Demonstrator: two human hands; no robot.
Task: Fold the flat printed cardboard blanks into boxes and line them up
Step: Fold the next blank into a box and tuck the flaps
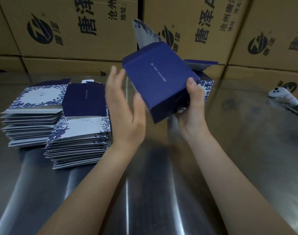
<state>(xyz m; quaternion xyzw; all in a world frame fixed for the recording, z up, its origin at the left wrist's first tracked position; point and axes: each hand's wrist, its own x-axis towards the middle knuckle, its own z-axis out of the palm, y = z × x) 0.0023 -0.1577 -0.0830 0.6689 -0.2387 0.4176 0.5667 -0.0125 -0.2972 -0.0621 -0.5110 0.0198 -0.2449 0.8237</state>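
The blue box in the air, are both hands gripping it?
No, only the right hand grips the blue box; the left hand is open beside it, fingers straight.

Near half of steel table (161, 192): wide free lane between forearms, another along right side. Left: two stacks of flat blanks (80, 141) side by side block low reach; nearer stack just beside left hand (124, 112). Centre, raised: half-folded box (160, 85) gripped by right hand (192, 106), flap sticking up at far end. Just behind it, folded box (206, 89) stands on table. Far side: wall of brown cartons (77, 31) closes all passage. Far right: white controller (283, 95) lies well apart from hands, open strip between.
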